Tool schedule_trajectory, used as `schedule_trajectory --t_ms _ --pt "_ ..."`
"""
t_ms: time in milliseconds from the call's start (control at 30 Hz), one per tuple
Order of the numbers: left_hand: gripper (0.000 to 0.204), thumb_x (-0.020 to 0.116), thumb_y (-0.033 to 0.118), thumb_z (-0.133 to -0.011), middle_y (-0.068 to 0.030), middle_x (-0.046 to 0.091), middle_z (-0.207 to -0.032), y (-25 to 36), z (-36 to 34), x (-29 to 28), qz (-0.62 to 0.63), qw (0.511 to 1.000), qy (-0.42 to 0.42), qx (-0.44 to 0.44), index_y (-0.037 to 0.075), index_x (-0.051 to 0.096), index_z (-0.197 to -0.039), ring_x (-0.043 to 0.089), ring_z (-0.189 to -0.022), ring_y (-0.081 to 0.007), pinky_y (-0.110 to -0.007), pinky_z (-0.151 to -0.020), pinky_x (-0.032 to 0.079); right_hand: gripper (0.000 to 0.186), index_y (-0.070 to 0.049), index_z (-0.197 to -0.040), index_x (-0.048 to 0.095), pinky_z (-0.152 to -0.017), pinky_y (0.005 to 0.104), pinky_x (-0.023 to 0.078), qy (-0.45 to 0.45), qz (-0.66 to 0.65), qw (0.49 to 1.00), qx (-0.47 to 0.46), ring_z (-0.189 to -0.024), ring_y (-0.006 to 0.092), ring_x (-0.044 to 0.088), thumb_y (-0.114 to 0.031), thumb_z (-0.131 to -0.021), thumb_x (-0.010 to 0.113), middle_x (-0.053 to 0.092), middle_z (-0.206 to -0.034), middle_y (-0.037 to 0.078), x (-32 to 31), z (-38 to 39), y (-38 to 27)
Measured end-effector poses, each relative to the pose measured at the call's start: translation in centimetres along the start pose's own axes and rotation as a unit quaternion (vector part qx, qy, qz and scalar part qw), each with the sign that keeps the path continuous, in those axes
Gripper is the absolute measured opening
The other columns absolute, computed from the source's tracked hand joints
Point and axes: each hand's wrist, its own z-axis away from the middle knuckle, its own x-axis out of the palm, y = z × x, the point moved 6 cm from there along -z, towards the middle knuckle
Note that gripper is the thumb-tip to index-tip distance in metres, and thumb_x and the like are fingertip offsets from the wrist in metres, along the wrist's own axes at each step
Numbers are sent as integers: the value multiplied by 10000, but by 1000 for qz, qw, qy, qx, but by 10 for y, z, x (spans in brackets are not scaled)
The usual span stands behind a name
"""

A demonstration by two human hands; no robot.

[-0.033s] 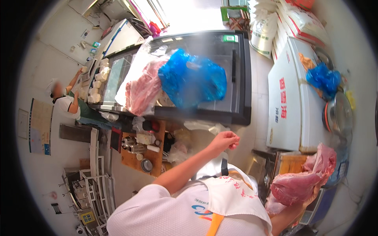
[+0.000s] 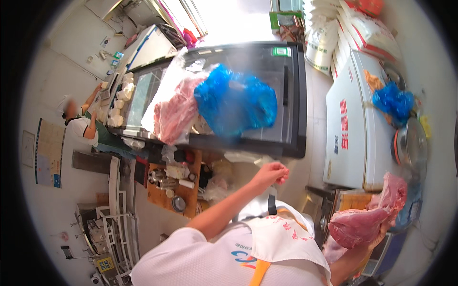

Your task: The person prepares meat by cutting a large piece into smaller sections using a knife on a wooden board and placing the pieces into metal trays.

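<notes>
My right hand holds up a large cut of raw meat at the lower right. The meat is pinkish red with a paler end, and it hides most of that hand. My left hand hovers in front of my apron, fingers curled in, with nothing visible in them. Beyond it stands a black glass-topped display freezer. On its top lie a blue plastic bag and a slab of pale pink meat partly wrapped in clear plastic.
A white chest freezer stands right, bearing another blue bag and a metal pan. White sacks are stacked behind it. A wooden table with metalware is at left. A co-worker stands far left.
The whole view has shifted very slightly. Both hands keep almost the same pose, and the meat stays in my right hand.
</notes>
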Motion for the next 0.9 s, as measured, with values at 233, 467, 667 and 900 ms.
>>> schedule_trajectory --t_ms 233,467,667,900 --pt "166 713 170 -1048 -85 746 -995 56 3 -96 97 976 176 78 16 709 -1111 706 -853 -151 -307 -782 592 563 -53 -1515 555 -1012 426 572 -135 57 989 -14 -1165 250 689 -342 -1034 612 658 -1388 125 158 -131 27" --pt "129 662 128 -1066 -99 772 -1004 92 16 -130 172 898 369 169 30 714 -1130 750 -881 -191 -333 -806 620 618 -23 -1535 569 -1134 346 476 -267 4 959 98 -1302 219 617 -230 -963 680 621 -1482 95 359 -287 93" --pt "202 629 99 -1077 -142 770 -1116 165 -70 -35 228 866 396 201 -3 699 -1237 758 -975 -235 -381 -905 617 714 6 -1532 505 -1076 388 538 -415 -106 854 295 -1210 245 674 -6 -864 758 653 -1390 117 488 -386 113" --pt "266 645 109 -1081 -136 763 -1182 235 -142 48 194 869 393 228 -12 694 -1313 755 -1044 -232 -369 -939 608 752 14 -1550 454 -1048 370 554 -532 -83 772 338 -1206 232 674 50 -855 740 652 -1374 130 546 -434 116"
